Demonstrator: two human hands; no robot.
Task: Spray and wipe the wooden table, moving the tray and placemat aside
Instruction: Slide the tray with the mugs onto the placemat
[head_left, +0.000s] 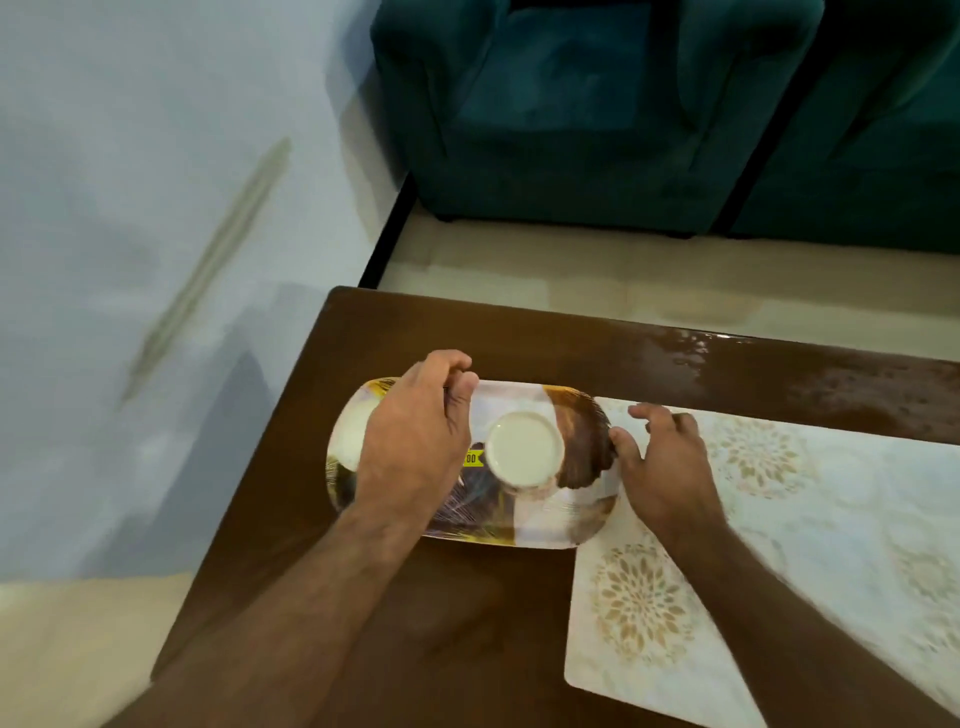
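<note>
We're looking down on the tray at the left end of the dark wooden worktop, its right end lying over the patterned placemat. Our left hand hovers over the tray's left half with fingers curled, though whether it's pinching anything we cannot tell. Our right hand is spread, thumb touching the tray's right rim, and an upturned white cup sits mid-tray between them.

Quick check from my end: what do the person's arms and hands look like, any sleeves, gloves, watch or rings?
Both forearms are bare up to the frame's edge, with no sleeves in view. The left hand and right hand wear no gloves. No watch or wristband shows on either wrist, and no rings are visible on the fingers that show, though the picture is a little blurred.
</note>
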